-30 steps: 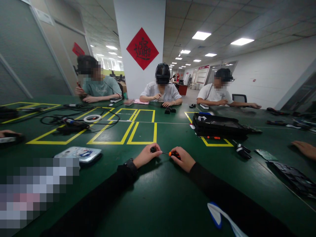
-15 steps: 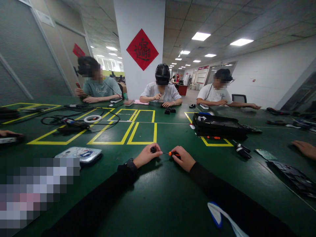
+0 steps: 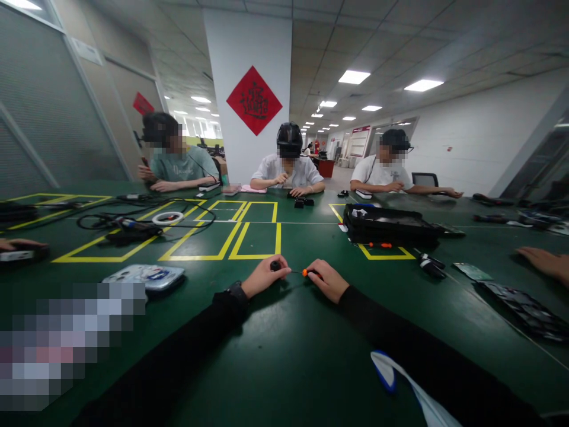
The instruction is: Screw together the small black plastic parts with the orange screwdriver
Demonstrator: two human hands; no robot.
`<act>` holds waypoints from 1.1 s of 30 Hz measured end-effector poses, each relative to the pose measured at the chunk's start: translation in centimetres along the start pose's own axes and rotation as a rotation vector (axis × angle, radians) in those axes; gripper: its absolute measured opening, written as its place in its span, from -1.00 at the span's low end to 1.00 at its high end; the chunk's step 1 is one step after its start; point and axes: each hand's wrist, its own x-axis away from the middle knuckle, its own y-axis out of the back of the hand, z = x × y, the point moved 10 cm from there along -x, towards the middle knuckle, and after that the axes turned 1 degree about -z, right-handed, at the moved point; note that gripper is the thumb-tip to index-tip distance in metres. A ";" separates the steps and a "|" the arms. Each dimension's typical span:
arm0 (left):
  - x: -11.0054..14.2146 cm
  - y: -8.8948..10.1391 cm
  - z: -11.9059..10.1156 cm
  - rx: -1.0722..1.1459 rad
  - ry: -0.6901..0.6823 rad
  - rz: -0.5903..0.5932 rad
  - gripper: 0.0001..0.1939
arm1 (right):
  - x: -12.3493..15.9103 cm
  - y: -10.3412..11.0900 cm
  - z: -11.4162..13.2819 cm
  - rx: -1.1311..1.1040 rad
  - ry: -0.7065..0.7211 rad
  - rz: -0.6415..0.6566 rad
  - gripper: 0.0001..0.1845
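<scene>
Above the green table, my left hand (image 3: 265, 276) is closed around a small round black part (image 3: 275, 265), whose exact kind I cannot make out. My right hand (image 3: 329, 280) grips a screwdriver (image 3: 306, 273) with an orange and black handle. Its thin shaft points left toward the black part and ends close to my left fingertips. Whether the tip touches the part cannot be seen. Most of the handle is hidden by my right fingers.
A phone in a patterned case (image 3: 149, 277) lies left of my left forearm. Black trays (image 3: 391, 224) are stacked at the right, with another orange screwdriver (image 3: 380, 245) before them. Cables (image 3: 128, 222) spread at the left. A lanyard (image 3: 400, 379) lies by my right forearm. Several people sit around the table (image 3: 275, 367).
The view has tilted slightly upward and shifted a little. Both hands keep their holds, and the screwdriver shaft shows a bit more between them.
</scene>
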 end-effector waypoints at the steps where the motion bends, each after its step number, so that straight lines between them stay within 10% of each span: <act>1: 0.0 -0.1 0.1 0.005 0.002 0.005 -0.74 | 0.0 0.0 0.0 0.006 0.003 -0.001 -0.80; 33: 0.4 0.7 0.9 0.058 0.041 -0.114 -0.69 | 0.4 -0.5 0.5 -0.129 -0.031 -0.006 -0.81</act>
